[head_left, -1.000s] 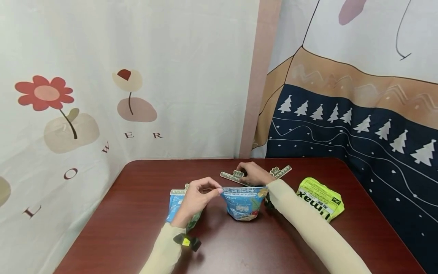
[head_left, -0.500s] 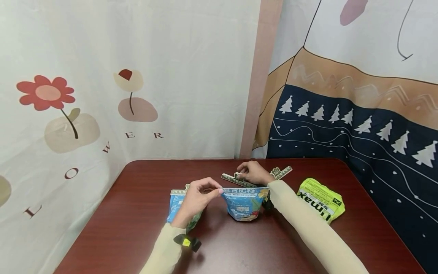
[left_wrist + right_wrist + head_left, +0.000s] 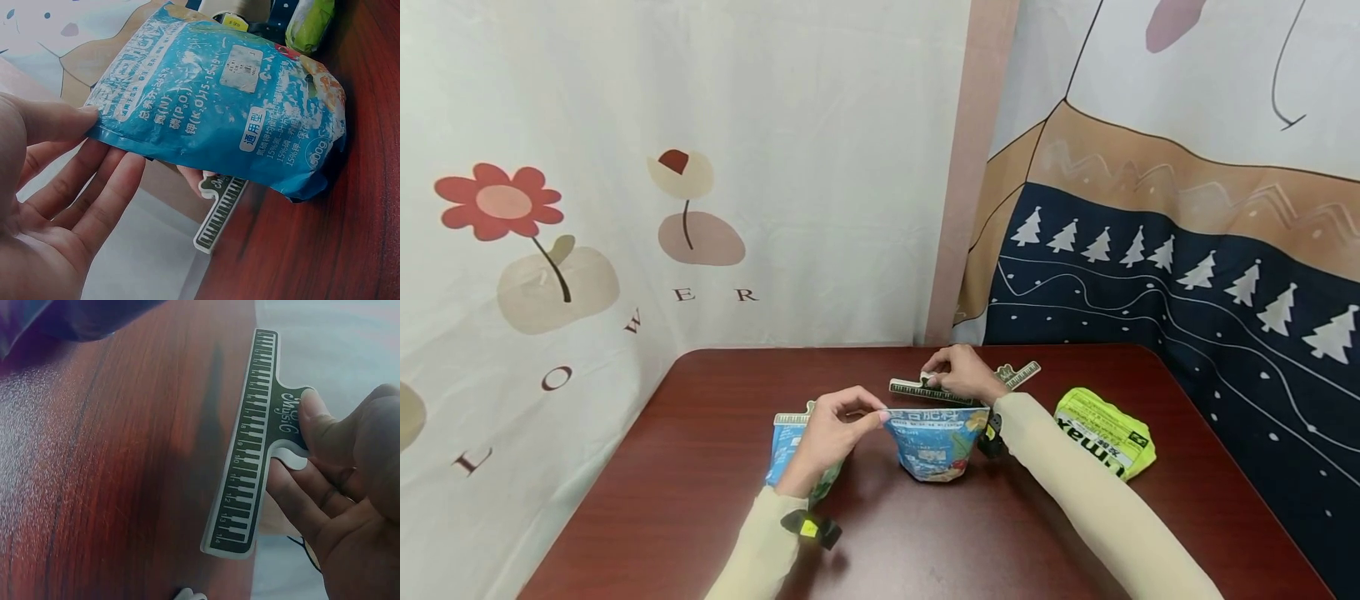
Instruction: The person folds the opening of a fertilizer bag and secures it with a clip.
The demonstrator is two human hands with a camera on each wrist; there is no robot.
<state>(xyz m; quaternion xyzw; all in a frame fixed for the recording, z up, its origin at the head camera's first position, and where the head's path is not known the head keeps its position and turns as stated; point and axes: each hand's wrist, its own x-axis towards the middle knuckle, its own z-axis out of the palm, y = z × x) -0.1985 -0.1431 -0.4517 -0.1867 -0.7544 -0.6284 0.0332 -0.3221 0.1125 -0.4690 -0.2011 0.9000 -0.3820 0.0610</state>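
My left hand [image 3: 835,429] pinches the upper left corner of a blue fertilizer bag [image 3: 932,450] between thumb and fingertips. The bag stands upright on the table, its top edge flat; in the left wrist view its printed front [image 3: 219,106] fills the middle. Behind the bag, my right hand [image 3: 966,373] pinches the handle of a long clip [image 3: 250,444] patterned with piano keys and the word "Music". A shadow falls on the table beside this clip in the right wrist view. The bag partly hides the right hand's wrist camera.
Left of the bag, partly behind my left forearm, another blue bag [image 3: 782,454] has a similar clip [image 3: 790,419] across its top. A further piano-key clip [image 3: 1024,375] lies behind my right wrist. A yellow-green bag [image 3: 1105,433] lies at right on the dark red table [image 3: 685,467].
My right hand has gone from reaching over the clip to pinching its handle, and the clip has shifted slightly right and turned more level. My left hand and the blue bag have stayed put.
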